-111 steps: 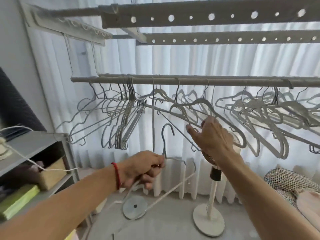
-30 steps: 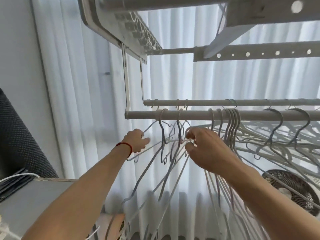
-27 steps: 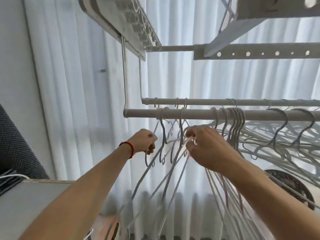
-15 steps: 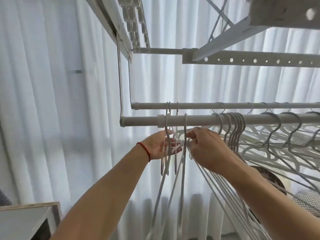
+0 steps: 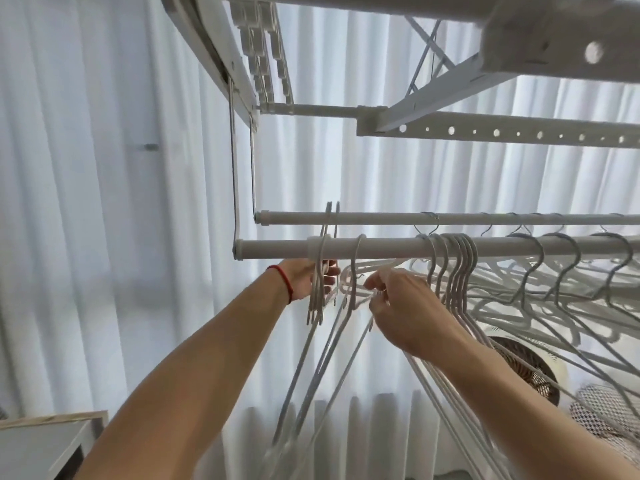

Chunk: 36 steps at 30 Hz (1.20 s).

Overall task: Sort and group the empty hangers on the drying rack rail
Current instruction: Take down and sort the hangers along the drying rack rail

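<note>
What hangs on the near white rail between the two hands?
In the head view, one white hanger hook sits over the near white rail, between the left hand and right hand.

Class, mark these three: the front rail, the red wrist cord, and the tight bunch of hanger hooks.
front rail point(image 5: 388, 247), head view, bare stretch of the bar
red wrist cord point(image 5: 284, 280), head view, mid-band
bunch of hanger hooks point(image 5: 457, 249), head view, hook tops
</note>
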Available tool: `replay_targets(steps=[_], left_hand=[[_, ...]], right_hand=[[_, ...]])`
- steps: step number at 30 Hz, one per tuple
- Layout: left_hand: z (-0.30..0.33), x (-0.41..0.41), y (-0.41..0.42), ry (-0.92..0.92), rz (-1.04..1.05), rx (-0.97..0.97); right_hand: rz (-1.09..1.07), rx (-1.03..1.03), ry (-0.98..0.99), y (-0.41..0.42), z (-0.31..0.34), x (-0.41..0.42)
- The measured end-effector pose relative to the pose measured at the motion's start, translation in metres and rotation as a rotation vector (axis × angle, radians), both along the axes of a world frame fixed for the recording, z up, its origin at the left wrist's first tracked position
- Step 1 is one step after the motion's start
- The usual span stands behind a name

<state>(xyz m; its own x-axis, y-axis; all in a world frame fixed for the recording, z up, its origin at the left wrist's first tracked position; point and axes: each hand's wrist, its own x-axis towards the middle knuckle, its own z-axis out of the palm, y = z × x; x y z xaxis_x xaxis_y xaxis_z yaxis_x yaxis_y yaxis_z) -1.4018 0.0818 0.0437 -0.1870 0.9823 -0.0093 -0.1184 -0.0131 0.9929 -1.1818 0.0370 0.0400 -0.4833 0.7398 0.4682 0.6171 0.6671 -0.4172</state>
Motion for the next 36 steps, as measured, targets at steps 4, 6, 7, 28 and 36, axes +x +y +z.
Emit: replay_targets(steps=[4, 6, 7, 28, 36], left_hand=[[0.018, -0.015, 0.005, -0.033, 0.043, -0.006], [0.019, -0.021, 0.007, -0.066, 0.009, -0.067], [0.016, -0.024, 0.007, -0.082, 0.0, -0.109], [-0.109, 0.016, -0.264, -0.159, 0.219, -0.175], [-0.113, 0.119, -0.351, -0.015, 0.59, -0.001]], right_hand=[[0.006, 0.001, -0.009, 0.0, -0.002, 0.002], [0.002, -0.011, -0.021, -0.002, -0.003, 0.002], [0.001, -0.011, -0.027, -0.002, -0.004, 0.002], [0.267, 0.329, 0.153, -0.074, 0.019, 0.027], [0.701, -0.2, 0.114, -0.188, -0.026, 0.035]])
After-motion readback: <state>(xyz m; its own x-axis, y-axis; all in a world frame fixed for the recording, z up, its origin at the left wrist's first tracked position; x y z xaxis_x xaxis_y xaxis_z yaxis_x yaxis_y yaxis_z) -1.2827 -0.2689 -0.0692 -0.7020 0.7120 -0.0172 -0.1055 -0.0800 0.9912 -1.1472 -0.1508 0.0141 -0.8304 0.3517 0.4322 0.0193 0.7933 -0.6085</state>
